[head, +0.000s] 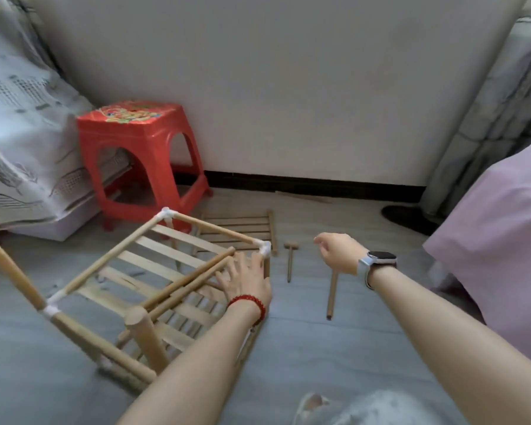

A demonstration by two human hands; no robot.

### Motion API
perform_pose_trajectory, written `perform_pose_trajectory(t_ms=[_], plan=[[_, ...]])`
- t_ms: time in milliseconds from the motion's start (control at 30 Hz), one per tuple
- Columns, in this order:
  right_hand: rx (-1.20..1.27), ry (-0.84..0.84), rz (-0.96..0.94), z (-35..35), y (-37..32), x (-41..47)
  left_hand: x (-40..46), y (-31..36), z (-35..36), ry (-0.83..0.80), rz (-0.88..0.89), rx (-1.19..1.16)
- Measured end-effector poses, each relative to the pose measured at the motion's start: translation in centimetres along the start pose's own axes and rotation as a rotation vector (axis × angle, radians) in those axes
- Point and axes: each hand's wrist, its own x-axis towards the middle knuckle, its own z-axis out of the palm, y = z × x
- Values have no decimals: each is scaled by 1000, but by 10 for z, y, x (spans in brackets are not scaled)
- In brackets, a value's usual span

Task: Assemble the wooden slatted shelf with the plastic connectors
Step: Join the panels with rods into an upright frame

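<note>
L hand (246, 279): fingers straight, spread apart, laid flat on the shelf (141, 283) near its right corner, just below a white connector (265, 247); red bead bracelet (248, 303) on wrist. R hand (339, 251): fingers loosely curled together, gripping a dowel (331, 294) by its top end; dowel hangs down toward the floor (304, 348), w/ watch (379, 262) on wrist. Shelf sits tilted on floor at left-centre, part built: slats in a dowel frame, white connectors at corners, two loose dowels lying across it. Small mallet (289, 259) on floor between the hands. Spare slat panel (238, 231) flat on floor beyond the shelf. Red stool (141, 157) far left by wall.
</note>
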Motion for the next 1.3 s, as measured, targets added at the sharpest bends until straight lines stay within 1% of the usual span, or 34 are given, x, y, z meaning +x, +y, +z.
perform_pose_trajectory(t_ms=[67, 133, 200, 333, 400, 467, 533, 600, 667, 700, 767, 867, 933, 967, 1033, 1100, 1133, 1167, 1200, 1233, 1267, 1300], plan=[[-12, -57, -69, 23, -10, 1, -8, -30, 29, -72, -41, 118], [-44, -106, -157, 43, -25, 4, -13, -48, 41, -62, -4, 155], [-111, -135, -249, 58, -41, 9, -11, -57, 42, -51, 63, 126], [-319, -91, -393, 81, -62, 21, -11, -83, 33, -95, 158, 75], [-402, -96, -449, 87, -66, 26, -15, -113, 26, -99, 253, 113], [-439, -163, -488, 90, -70, 25, -22, -144, 18, -54, 433, 140], [-408, -198, -521, 92, -76, 17, -29, -173, 14, -16, 562, 242], [-311, -231, -509, 98, -92, 2, -37, -199, 6, 13, 607, 329], [-249, -271, -523, 105, -113, -14, -41, -224, -6, 24, 609, 381], [-245, -283, -540, 109, -125, -21, -42, -240, -10, 8, 578, 422], [-255, -288, -584, 115, -148, -31, -44, -263, -23, -81, 514, 501], [-267, -322, -701, 129, -186, -46, -48, -290, -40, -160, 432, 625], [-166, -383, -797, 136, -211, -58, -50, -305, -57, -295, 306, 674], [-103, -432, -843, 137, -223, -63, -50, -310, -64, -352, 234, 659], [8, -523, -923, 138, -245, -72, -51, -321, -72, -401, 132, 556], [42, -490, -958, 141, -260, -73, -52, -328, -74, -482, 42, 475], [26, -421, -968, 142, -263, -68, -53, -332, -75, -515, 16, 460], [-8, -328, -971, 142, -262, -59, -54, -337, -75, -517, -38, 384], [-66, -249, -967, 141, -257, -48, -55, -340, -74, -448, -121, 219], [-144, -193, -970, 138, -248, -36, -57, -341, -72, -322, -225, -23], [-237, -175, -977, 136, -237, -25, -59, -338, -71, -187, -309, -278], [-320, -194, -972, 134, -226, -16, -58, -332, -68, -92, -380, -518]])
